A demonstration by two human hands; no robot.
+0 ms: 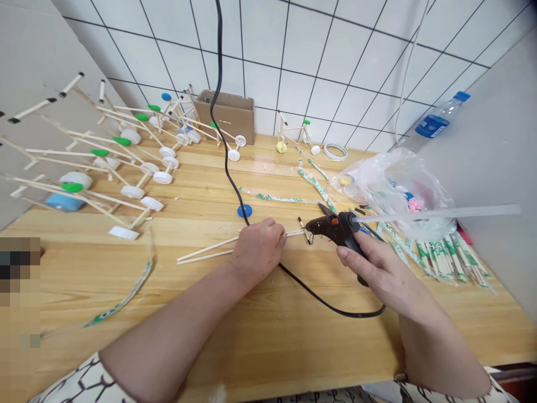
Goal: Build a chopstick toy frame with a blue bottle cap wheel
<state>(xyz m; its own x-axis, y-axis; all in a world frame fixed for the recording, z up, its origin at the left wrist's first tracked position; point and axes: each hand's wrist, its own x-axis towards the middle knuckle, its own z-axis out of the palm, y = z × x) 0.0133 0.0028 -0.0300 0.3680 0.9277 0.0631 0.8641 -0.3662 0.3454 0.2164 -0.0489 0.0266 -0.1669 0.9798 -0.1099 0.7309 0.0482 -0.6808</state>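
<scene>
My left hand [259,246] is closed around thin wooden sticks [207,253], whose free ends spread apart toward the left. Their other end comes out past my fingers and meets a short crosspiece with black ends [305,230]. My right hand [384,268] grips a black hot glue gun [342,228], its nozzle at that joint. A long clear glue stick [440,214] juts out of the gun's back. Just beyond my left hand lies a blue bottle cap [244,210]. My fingers hide the middle of the sticks.
Several stick-built models with white wheels [132,192] crowd the left. A black cord [226,162] crosses the table. At the back stand a cardboard box [232,117] and a small model [296,134]. On the right are a plastic bag [390,184], wrapped chopsticks [451,257] and a bottle [438,123].
</scene>
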